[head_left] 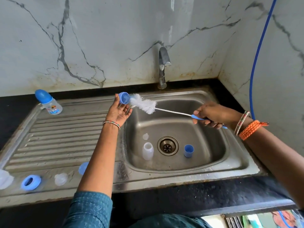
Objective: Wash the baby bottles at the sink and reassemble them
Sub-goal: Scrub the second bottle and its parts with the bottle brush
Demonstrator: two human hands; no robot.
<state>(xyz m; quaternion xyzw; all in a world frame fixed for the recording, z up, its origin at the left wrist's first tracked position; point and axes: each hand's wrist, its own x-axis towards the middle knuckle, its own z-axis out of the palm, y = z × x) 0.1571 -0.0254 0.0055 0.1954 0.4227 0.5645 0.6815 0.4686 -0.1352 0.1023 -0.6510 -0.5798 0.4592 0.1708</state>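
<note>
Left hand (119,112) pinches the light, slippery blue cap (123,97) by its rim; right hand (209,115) is clenched round the bottle brush (144,104) handle.

The left arm enters from 6 o'clock and extends toward 12 o'clock, teal sleeve at the elbow, a beaded bangle at the wrist. The left hand (119,111) is turned palm up, fingers curled upward and pinching a small blue cap (123,97). The right arm enters from 3 o'clock, bangles and an orange band at the wrist. The right hand (212,114) is knuckles up, fingers wrapped around a brush handle (199,118).
</note>
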